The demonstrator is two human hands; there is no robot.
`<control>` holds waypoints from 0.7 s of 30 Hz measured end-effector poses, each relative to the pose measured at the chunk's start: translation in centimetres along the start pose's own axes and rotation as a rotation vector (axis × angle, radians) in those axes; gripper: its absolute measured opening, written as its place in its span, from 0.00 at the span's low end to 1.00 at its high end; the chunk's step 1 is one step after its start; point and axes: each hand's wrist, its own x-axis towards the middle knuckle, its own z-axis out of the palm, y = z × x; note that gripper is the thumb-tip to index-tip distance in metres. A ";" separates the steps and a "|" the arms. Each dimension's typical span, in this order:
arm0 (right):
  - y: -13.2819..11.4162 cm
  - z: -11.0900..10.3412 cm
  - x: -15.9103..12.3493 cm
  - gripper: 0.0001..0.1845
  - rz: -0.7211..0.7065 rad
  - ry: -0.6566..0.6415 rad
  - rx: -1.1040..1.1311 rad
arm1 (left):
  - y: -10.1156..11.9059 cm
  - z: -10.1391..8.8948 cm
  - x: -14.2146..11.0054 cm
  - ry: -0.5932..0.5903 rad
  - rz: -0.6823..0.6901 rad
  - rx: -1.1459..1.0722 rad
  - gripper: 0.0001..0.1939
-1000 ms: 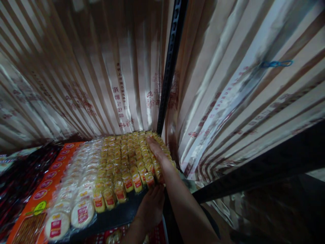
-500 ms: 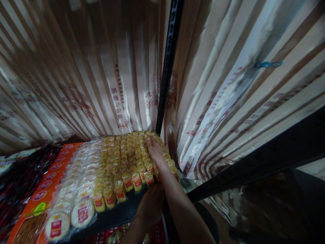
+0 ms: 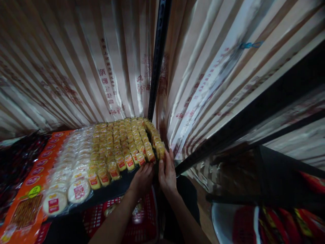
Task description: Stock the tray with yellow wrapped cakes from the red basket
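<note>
Rows of small wrapped yellow cakes [image 3: 129,161] with red labels stand packed on a dark shelf [image 3: 111,188]. My left hand [image 3: 142,178] is at the front of these rows, its bent fingers together against the end packets near the right; its fingertips are partly hidden. Just beside it, my right hand [image 3: 167,173] reaches to the front end of the rightmost row [image 3: 157,144], fingers stretched along that row's right side and thumb at its front. A narrow dark gap separates this row from its neighbour.
Round white wrapped cakes [image 3: 78,189] line up left of the yellow ones, beside an orange package [image 3: 27,203] and dark red packets [image 3: 20,166]. Below is a red basket [image 3: 144,220]. A black post [image 3: 157,61], pleated curtains [image 3: 122,67] and a slanted black beam [image 3: 228,125] surround the corner.
My right hand has drawn back from the far part of the yellow rows to the front right end. A gap now shows beside the rightmost row. The view has shifted.
</note>
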 end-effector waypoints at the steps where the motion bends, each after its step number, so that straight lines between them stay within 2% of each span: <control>1: 0.3 0.0 -0.2 0.26 0.009 0.001 0.007 | 0.0 0.1 -0.1 0.005 -0.001 -0.004 0.23; 12: 1.3 0.8 0.1 0.29 0.074 -0.027 0.035 | -0.2 -0.6 -0.4 0.076 0.029 -0.010 0.19; 21: 1.8 1.7 -0.4 0.28 0.053 -0.006 0.094 | -0.2 -0.5 -0.3 0.144 0.057 0.003 0.19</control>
